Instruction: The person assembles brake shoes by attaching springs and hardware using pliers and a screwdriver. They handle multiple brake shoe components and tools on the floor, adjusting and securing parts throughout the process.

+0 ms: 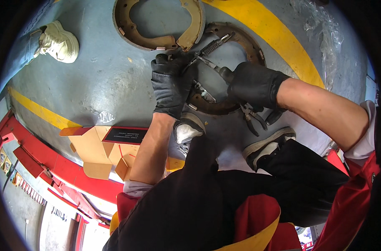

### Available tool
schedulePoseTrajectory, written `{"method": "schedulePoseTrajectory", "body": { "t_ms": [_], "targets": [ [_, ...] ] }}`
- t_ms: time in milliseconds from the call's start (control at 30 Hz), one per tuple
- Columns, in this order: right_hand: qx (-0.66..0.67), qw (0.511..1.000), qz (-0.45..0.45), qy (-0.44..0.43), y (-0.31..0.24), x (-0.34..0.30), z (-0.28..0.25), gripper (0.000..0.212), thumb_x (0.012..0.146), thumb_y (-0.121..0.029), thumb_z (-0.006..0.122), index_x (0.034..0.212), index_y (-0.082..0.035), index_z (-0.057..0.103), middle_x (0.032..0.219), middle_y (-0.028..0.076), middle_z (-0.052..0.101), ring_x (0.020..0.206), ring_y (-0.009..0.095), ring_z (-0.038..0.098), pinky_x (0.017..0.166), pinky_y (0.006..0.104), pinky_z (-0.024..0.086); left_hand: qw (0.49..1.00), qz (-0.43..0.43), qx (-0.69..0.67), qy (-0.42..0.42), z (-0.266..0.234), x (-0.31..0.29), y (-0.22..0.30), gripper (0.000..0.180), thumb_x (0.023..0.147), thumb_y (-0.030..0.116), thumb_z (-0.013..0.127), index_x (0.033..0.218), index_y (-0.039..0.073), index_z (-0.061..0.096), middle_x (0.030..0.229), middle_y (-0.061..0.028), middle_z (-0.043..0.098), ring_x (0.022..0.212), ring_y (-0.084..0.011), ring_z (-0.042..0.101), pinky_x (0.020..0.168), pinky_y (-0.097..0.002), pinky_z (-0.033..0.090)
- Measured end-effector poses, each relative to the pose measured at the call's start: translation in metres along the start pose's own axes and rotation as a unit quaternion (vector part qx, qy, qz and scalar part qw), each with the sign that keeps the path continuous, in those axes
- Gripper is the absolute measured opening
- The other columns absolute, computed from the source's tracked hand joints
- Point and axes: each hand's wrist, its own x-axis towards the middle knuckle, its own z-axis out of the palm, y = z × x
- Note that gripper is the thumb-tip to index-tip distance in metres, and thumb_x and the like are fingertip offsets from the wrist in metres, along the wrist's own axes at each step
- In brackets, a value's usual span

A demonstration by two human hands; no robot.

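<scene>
My left hand [170,81], in a black glove, is closed at the left side of a worn brake shoe assembly [254,51]. What its fingers grip is hidden by the glove. My right hand [257,85], also gloved, is wrapped round the dark handle of a screwdriver [210,64]. The screwdriver's metal shaft points left, toward the left hand. Just above the shaft, a coil spring [211,47] runs slantwise to the shoe's upper part. A small metal piece [206,93] lies inside the assembly's lower left. Below the right hand are pliers [251,120] with dark handles.
Cleaner brake shoes [124,34] lie beyond my left hand. An open cardboard box [94,152] stands by my left forearm, near a red metal frame [79,173]. Another person's shoe [61,44] is at the far left. Clear plastic wrap [327,46] lies far right.
</scene>
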Motion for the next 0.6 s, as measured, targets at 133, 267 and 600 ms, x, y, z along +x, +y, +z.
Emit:
{"method": "schedulePoseTrajectory", "body": {
  "t_ms": [133,267,600],
  "targets": [
    [-0.043,0.997,-0.05,0.05,-0.001,-0.002,0.005,0.048,0.098,-0.025,0.06,0.132,0.009,0.063,0.083,0.025,0.07,0.081,0.041,0.071,0.074,0.0469,0.055,1.0,0.001,0.006,-0.002,0.002,-0.001,-0.004,0.029,0.082,0.026,0.082,0.107,0.01,0.083,0.1,-0.0168,0.074,0.096,-0.0361,0.066,0.087,-0.0459,0.053],
    [0.02,0.954,-0.082,0.289,0.037,0.024,0.113,0.041,0.097,-0.022,0.062,0.129,0.004,0.064,0.082,0.024,0.069,0.08,0.044,0.069,0.074,0.05,0.054,1.0,-0.014,-0.004,-0.002,-0.005,0.0,0.01,0.03,0.081,0.024,0.083,0.107,0.011,0.083,0.099,-0.017,0.074,0.093,-0.0356,0.067,0.085,-0.0457,0.054],
    [-0.12,0.988,-0.058,0.074,0.019,0.014,0.028,0.046,0.093,-0.022,0.065,0.13,0.005,0.064,0.091,0.031,0.07,0.087,0.044,0.072,0.08,0.0485,0.056,1.0,0.008,0.016,-0.015,0.0,0.004,0.004,0.031,0.079,0.019,0.084,0.11,0.012,0.083,0.103,-0.0149,0.073,0.098,-0.0332,0.066,0.085,-0.0446,0.054]
  ]
}}
